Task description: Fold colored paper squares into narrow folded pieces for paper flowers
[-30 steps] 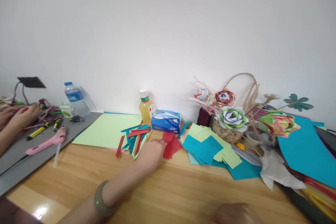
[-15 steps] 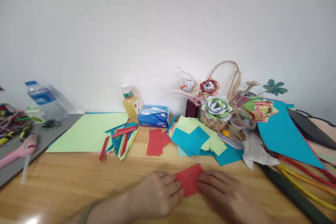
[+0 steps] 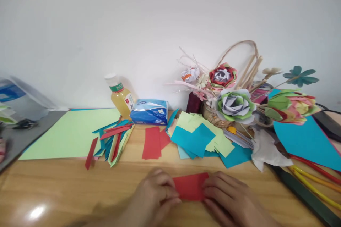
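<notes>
A small rectangle of red paper [image 3: 190, 186] lies between my hands, close to the table's near side. Its left end is pinched by my left hand [image 3: 161, 193], with the thumb and fingers closed on the edge. At the other end, my right hand [image 3: 226, 193] has its fingers closed over the right edge; the thumb is partly hidden. Beyond my hands rest red paper pieces [image 3: 152, 143], and right of them a heap of blue sheets [image 3: 193, 142] and pale green sheets [image 3: 225, 147].
Folded paper strips [image 3: 113, 142] lie left beside a large green sheet [image 3: 66, 138]. Behind stand a juice bottle [image 3: 119, 95], a tissue pack [image 3: 149, 112] and a basket of paper flowers [image 3: 236, 106]. A dark green stick [image 3: 301, 191] and coloured tubes [image 3: 314, 184] lie at right.
The view has come closer to the table. The red paper has turned from slanted to nearly level. My left hand has shifted from lying over its edge to pinching it.
</notes>
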Demonstrator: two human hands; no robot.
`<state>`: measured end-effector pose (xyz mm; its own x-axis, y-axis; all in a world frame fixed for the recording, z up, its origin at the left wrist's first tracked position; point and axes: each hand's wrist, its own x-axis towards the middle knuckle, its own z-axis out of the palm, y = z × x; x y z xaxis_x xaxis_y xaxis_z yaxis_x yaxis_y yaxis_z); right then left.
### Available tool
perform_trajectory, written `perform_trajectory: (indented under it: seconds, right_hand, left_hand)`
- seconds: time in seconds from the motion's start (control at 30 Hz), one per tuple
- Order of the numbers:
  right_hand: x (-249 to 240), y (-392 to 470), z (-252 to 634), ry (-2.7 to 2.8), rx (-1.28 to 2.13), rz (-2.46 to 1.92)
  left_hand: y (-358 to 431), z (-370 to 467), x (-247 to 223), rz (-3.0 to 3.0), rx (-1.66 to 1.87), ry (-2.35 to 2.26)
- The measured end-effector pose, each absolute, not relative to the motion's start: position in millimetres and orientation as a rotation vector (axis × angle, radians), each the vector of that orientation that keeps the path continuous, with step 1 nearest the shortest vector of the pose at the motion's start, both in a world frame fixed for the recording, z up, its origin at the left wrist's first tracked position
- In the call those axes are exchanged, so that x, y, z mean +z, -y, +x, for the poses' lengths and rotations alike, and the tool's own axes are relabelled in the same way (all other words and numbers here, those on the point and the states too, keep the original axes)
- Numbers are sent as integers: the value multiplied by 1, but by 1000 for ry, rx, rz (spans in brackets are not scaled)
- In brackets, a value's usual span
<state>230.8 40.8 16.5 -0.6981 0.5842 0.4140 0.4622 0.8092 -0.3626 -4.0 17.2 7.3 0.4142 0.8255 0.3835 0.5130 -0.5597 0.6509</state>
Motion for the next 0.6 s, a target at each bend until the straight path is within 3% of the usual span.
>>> perform_trajectory:
  seconds: [0.3,0.6]
  right_hand:
    - [6,-47,230,2385,533,-1040]
    - [1,-44,235,2305,547,-1194]
  left_hand:
    - [-23,-2,7,1953,1013,-1255]
    - [-26,-1,-3,1963,728,-1473]
